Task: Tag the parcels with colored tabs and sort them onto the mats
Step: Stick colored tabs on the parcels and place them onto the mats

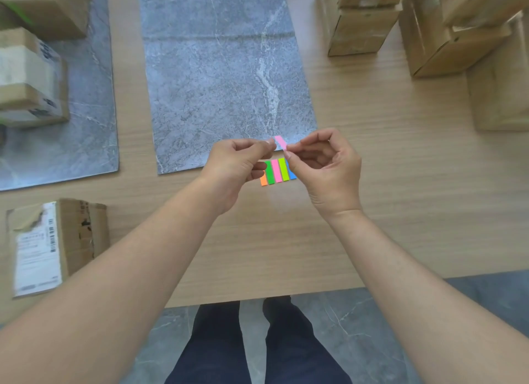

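Head view: left hand [234, 166] & right hand [326, 166] both pinch 1 pink tab [281, 142], over centre mat [217, 68] near edge. 5-colour tab strip [276, 172] just below. 2nd mat [91, 111] at left; 1 parcel [57, 243] near-left on table [400, 183].

The table [372, 183] looks like pale wood with a fine straight grain and a matt finish. The middle mat [217, 68] and the left mat [91, 111] show a grey marble pattern, smooth with a faint sheen. The boxes [360, 31] at upper right are plain brown matt cardboard. The lower-left parcel [77, 234] is the same cardboard, scuffed, with a white paper label [34, 257] torn rough at its top corner. The pink tab [281, 142] and the strip of tabs [276, 172] look thin, smooth and neon-bright. At the bottom, the floor [357, 312] looks like grey stone tile and the trousers [217, 349] are dark cloth.
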Demonstrator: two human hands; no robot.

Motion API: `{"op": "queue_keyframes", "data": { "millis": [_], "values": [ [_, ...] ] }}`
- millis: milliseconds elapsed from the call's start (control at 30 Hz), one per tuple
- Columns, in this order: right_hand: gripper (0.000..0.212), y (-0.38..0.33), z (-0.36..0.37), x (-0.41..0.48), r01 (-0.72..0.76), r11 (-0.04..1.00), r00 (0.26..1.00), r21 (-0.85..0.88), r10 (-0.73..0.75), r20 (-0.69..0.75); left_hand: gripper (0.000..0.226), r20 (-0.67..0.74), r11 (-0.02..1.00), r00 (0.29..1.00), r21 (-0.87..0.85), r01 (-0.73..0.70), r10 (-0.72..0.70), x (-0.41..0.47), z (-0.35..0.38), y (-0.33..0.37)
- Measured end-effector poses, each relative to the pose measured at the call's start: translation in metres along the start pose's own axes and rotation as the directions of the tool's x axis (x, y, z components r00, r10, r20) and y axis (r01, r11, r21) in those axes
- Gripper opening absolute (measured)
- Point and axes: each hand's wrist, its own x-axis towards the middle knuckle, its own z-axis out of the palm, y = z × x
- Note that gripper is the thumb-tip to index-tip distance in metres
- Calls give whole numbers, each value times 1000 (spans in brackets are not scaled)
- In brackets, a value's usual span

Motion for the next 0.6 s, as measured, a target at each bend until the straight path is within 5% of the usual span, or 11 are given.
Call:
{"op": "queue_keyframes", "data": {
  "millis": [400, 600],
  "values": [
    [27, -26, 6, -44, 155, 984, 969, -87, -134, 207, 11, -5, 985, 1000, -175, -7, 6, -61, -14, -2],
    [21, -38, 30, -72, 125, 972, 952, -200, -61, 300, 14, -129, 988, 985, -88, -126, 114, -98, -52, -20]
  ]
}}
